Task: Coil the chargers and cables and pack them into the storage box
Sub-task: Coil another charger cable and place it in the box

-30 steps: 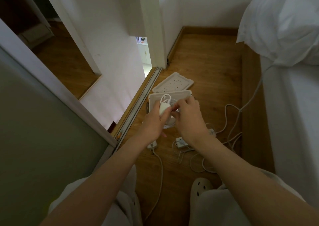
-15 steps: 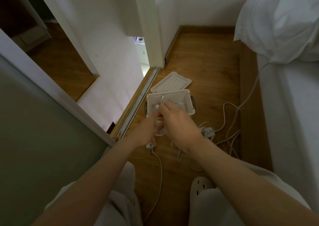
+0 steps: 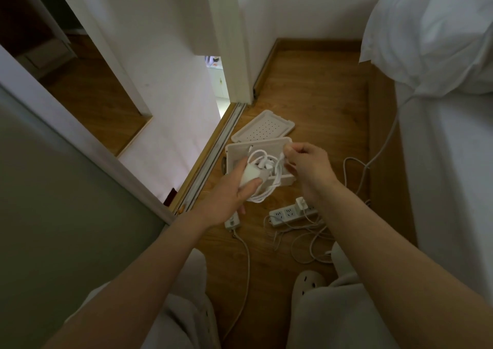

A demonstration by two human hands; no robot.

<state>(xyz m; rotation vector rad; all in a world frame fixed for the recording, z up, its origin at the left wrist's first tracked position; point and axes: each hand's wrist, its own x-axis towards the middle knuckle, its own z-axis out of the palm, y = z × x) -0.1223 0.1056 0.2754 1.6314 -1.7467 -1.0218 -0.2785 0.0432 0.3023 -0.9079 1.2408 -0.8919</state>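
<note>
1. I see my left hand (image 3: 226, 199) over the near side of the storage box (image 3: 257, 147). Its thumb and fingers are curled round a white charger (image 3: 250, 176) and grip it.
2. A white cable (image 3: 266, 191) hangs from the charger in round loops. The loops hang over the near edge of the box.
3. My right hand (image 3: 306, 167) is just beside the left one, over the right side of the box. Its fingers are curled, and its fingertips (image 3: 289, 150) pinch one bit of the same cable and hold it up.
4. The storage box is white and open. It sits on the wood floor (image 3: 314, 89), close to the door track (image 3: 213, 159).
5. The lid (image 3: 264, 127) has small dots on it. It lies flat on the floor behind the box and touches its far side.
6. A white power strip (image 3: 286, 214) lies on the floor near the box, under my right wrist. A small white plug (image 3: 301, 203) sits in it.
7. Some loose cables (image 3: 306, 244) lie in a messy pile just beside the strip.
8. A second strip (image 3: 231, 222) peeks out under my left hand. Its cord (image 3: 246, 268) runs back toward me.
9. A white bed (image 3: 448, 175) is on the right, and a thin cord (image 3: 384, 146) runs from it down to the floor.
10. I cannot tell what lies deep in the box.
</note>
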